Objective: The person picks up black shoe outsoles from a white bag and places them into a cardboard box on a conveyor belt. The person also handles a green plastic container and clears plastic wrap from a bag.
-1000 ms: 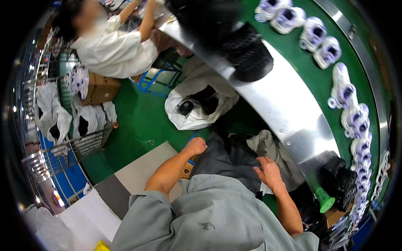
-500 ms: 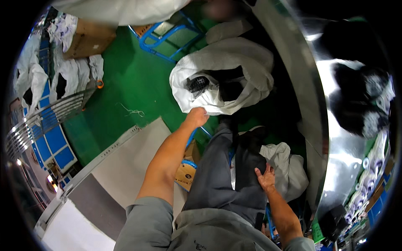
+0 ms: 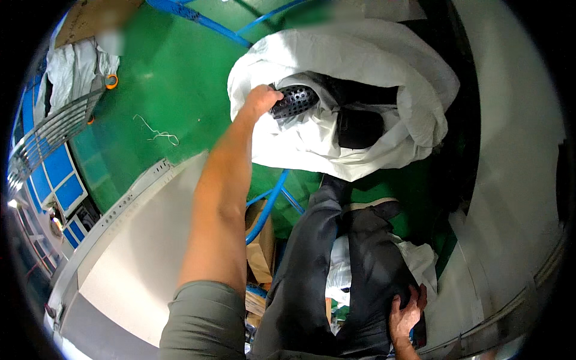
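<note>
A large white woven sack (image 3: 336, 168) stands with its mouth spread wide and its rim rolled outward. In its left side lies a black perforated piece (image 3: 295, 101), rounded and dotted with holes. My left hand (image 3: 263, 100) is closed at the left end of this piece, the thumb along its edge; the other fingers are partly hidden. Beside it in the sack are a dark padded-looking piece (image 3: 360, 128) and more black material. My right hand (image 3: 408, 313) rests on my right thigh with fingers apart, holding nothing.
A blue tubular frame (image 3: 277, 201) stands by a cardboard box (image 3: 261, 240) left of my legs. A pale panel with a metal edge (image 3: 138, 240) lies at the lower left. A wire rack (image 3: 57, 132) is farther left. Loose string (image 3: 159, 133) lies on the green floor.
My left hand has moved from the sack's near rim up and into its mouth, onto the black perforated piece. The view has come closer to the sack. My right hand stays on the thigh.
</note>
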Demonstrator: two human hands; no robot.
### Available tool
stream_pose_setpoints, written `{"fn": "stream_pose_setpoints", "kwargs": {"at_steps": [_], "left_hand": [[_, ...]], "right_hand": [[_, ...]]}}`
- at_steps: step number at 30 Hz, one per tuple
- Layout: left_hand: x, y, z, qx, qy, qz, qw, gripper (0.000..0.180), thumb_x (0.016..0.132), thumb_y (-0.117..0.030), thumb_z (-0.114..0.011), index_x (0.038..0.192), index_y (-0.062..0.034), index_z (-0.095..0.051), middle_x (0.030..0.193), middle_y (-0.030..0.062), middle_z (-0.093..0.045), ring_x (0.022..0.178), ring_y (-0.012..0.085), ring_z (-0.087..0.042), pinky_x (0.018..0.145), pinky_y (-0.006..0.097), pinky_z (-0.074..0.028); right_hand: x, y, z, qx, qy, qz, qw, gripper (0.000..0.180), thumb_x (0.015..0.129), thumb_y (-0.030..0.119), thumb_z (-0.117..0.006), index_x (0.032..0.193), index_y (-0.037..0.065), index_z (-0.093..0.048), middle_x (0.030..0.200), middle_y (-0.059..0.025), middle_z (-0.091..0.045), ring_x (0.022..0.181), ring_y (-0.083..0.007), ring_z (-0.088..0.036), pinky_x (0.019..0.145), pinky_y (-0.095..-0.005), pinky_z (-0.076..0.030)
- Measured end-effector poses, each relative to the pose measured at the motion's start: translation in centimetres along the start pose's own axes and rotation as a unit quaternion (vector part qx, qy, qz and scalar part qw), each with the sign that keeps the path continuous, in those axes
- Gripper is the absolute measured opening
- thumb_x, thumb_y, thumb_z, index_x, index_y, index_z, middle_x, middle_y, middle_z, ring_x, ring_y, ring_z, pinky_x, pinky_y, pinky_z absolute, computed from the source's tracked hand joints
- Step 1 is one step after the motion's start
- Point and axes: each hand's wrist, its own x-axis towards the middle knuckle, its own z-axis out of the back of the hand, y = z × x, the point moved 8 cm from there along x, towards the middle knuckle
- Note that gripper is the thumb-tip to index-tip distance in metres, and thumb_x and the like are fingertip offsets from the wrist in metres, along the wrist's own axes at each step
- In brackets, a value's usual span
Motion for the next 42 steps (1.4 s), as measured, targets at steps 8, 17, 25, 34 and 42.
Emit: {"fn": "stream_pose_setpoints", "kwargs": {"at_steps": [8,17,25,34,42], "left_hand": [[-0.4,-1.7,-4.0,0.16,0.27,-0.051,0.948,0.1,0.061,-0.06,-0.085,0.131,0.0046,-0.057,0.131,0.0234,-0.06,0.123,0.0325,-0.056,0.105,0.039,-0.042],[-0.2,-0.8,-6.3,0.156,0.226,-0.043,0.961,0.121,0.056,-0.061,-0.088,0.141,0.0086,-0.039,0.136,0.0267,-0.055,0.13,0.0348,-0.051,0.112,0.039,-0.038],[-3.6,-2.2,-6.2,-0.081,0.156,0.009,0.984,0.116,0.059,-0.041,-0.093,0.145,0.0107,-0.034,0.136,0.0268,-0.054,0.131,0.0336,-0.05,0.112,0.037,-0.036],[-4.2,1.4,-1.3,-0.041,-0.155,0.054,0.986,0.078,0.067,-0.039,-0.086,0.124,0.0081,-0.061,0.113,0.0289,-0.067,0.108,0.0376,-0.066,0.094,0.04,-0.051],[-3.2,5.9,-3.0,-0.122,-0.011,-0.005,0.992,0.119,0.06,-0.011,-0.092,0.155,0.0012,-0.022,0.135,0.0229,-0.057,0.125,0.0297,-0.056,0.107,0.036,-0.043]], "right_hand": [[0.6,1.0,1.0,-0.047,0.003,-0.014,0.999,0.053,0.091,0.032,-0.06,0.131,-0.003,-0.055,0.149,-0.0317,-0.036,0.136,-0.0497,-0.035,0.112,-0.0558,-0.031],[0.8,1.1,1.3,-0.051,-0.003,-0.005,0.999,0.055,0.093,0.038,-0.056,0.128,-0.005,-0.058,0.15,-0.0309,-0.036,0.137,-0.0506,-0.034,0.112,-0.06,-0.03],[0.6,1.2,1.4,-0.04,-0.002,-0.006,0.999,0.054,0.094,0.037,-0.056,0.128,-0.004,-0.058,0.148,-0.031,-0.038,0.136,-0.0505,-0.035,0.113,-0.0609,-0.028],[0.5,0.9,0.9,-0.024,-0.003,0.009,1.0,0.05,0.089,0.03,-0.06,0.126,-0.004,-0.058,0.146,-0.0302,-0.04,0.134,-0.0477,-0.037,0.113,-0.0579,-0.028],[0.8,0.7,1.0,-0.011,-0.018,0.018,1.0,0.05,0.091,0.034,-0.058,0.124,-0.004,-0.06,0.146,-0.0303,-0.041,0.133,-0.0483,-0.038,0.111,-0.0576,-0.03]]}}
